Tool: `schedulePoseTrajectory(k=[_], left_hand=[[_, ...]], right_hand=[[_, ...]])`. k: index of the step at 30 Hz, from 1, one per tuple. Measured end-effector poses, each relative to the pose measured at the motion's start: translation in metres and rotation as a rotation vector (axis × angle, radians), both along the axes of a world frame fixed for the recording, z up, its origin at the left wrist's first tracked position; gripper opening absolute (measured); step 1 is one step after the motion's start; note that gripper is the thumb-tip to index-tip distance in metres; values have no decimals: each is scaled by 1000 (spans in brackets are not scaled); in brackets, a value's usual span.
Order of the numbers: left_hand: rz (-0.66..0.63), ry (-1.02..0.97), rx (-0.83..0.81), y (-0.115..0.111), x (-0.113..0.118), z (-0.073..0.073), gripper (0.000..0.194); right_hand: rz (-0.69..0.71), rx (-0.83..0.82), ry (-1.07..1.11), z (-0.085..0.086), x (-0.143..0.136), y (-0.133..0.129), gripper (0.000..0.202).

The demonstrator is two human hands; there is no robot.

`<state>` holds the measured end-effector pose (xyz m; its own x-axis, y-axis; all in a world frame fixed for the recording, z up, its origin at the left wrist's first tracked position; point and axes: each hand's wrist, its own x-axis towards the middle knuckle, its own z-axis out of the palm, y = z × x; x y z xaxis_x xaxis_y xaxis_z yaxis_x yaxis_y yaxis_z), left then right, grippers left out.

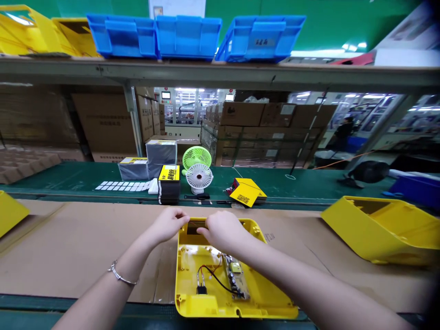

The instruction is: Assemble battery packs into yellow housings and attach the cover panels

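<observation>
A yellow plastic housing (pixel 192 256) lies open side up in front of me. Inside it sit a small circuit board (pixel 236 277) and a black socket (pixel 201 289), joined by black and red wires. A dark rectangular panel (pixel 194 228) shows in the far wall. My left hand (pixel 171 224) pinches the rim at the far left corner. On the far wall's middle, my right hand (pixel 225 231) is closed over the rim, thumb toward the dark panel; its other fingertips are hidden.
Cardboard (pixel 85 247) covers the bench under the housing. Another yellow shell (pixel 364 233) stands at right. Farther back are a white fan (pixel 199 178), a green fan (pixel 196 158), boxes (pixel 161 158) and a yellow card (pixel 248 190). Blue bins (pixel 189 39) line the shelf above.
</observation>
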<state>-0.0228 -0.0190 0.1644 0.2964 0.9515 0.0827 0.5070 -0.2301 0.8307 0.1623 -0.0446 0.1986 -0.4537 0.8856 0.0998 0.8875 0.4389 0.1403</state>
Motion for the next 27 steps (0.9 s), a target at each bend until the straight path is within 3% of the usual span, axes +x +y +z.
schedulePoseTrajectory(k=[5,10,13,17,20,23,27], left_hand=[[-81,130,-18,7,-4,14,24],[-136,242,-71,23,-3,22,16],[-149,295,-102,31,-1,24,19],[-159,306,-102,37,3,20,20],[-128,293,-75,36,6,12,18],[-84,272,-33,30,10,8,15],[-63,242,22,9,10,24,15]], right_hand=[[156,-82,5,-10,-21,0,19],[326,-142,-35,-15,-19,-1,42],[366,-193,-55,-8,-3,-3,38],[339,-229,112,7,26,-9,20],[241,-48,250,8,48,-10,24],[49,119,234,-1,66,-8,31],[-52,124,147,-1,82,-10,21]])
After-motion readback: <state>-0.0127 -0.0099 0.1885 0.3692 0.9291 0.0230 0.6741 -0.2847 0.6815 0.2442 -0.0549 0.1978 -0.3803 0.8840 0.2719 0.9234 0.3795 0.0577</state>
